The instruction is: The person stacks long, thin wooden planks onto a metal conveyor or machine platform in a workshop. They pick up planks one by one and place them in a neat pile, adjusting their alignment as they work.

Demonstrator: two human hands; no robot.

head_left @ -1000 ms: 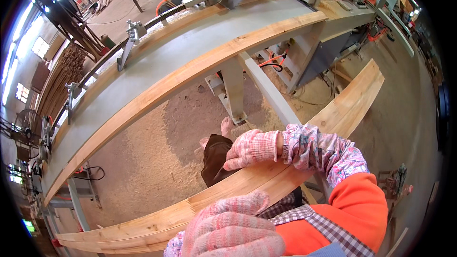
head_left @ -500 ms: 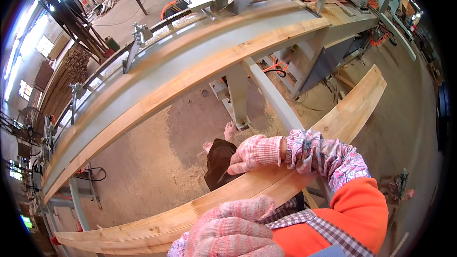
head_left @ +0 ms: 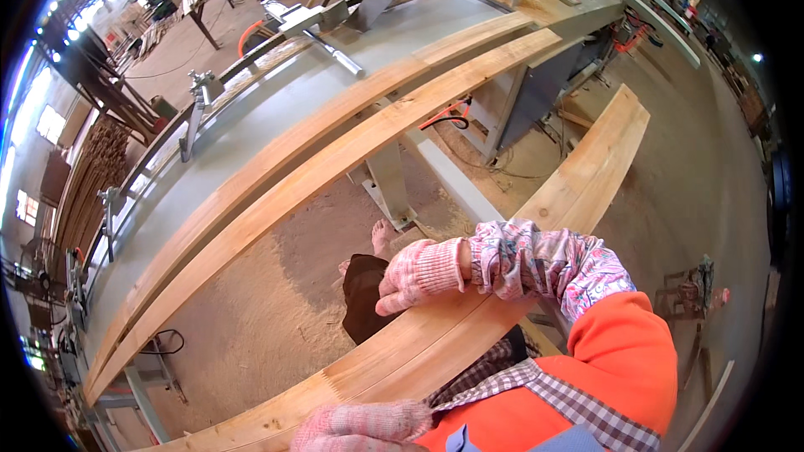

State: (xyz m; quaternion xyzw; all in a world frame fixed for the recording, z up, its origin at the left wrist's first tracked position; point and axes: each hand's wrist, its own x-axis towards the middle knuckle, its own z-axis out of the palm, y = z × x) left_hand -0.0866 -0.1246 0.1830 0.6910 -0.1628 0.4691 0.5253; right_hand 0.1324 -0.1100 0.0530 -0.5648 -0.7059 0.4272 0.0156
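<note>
Both my hands wear pink-and-white knitted gloves. My right hand (head_left: 419, 274) reaches past the far edge of a long, light wooden board (head_left: 569, 192), with the forearm lying across it. Its fingers hang loosely bent and hold nothing I can see. My left hand (head_left: 360, 428) is over the board at the lower edge of the picture, fingers curled together; what they hold, if anything, is hidden. The board has a lengthwise seam and a toothed joint. Beyond my hands, two narrow curved-looking wooden strips, a near one (head_left: 368, 147) and a far one (head_left: 335, 113), lie along the machine.
The grey machine bed (head_left: 251, 130) carries metal clamps (head_left: 197, 100) and an extended metal rod (head_left: 339, 57). A pale support beam (head_left: 456, 176) runs from it toward me. Sawdust covers the floor (head_left: 260, 326). Stacked timber (head_left: 92, 176) stands at left, and a dark cloth (head_left: 364, 297) hangs beside the board.
The far strip, blurred earlier, has come nearer to the near strip, and a metal rod now shows behind it. My view has shifted to the right; my left hand sits lower in the picture.
</note>
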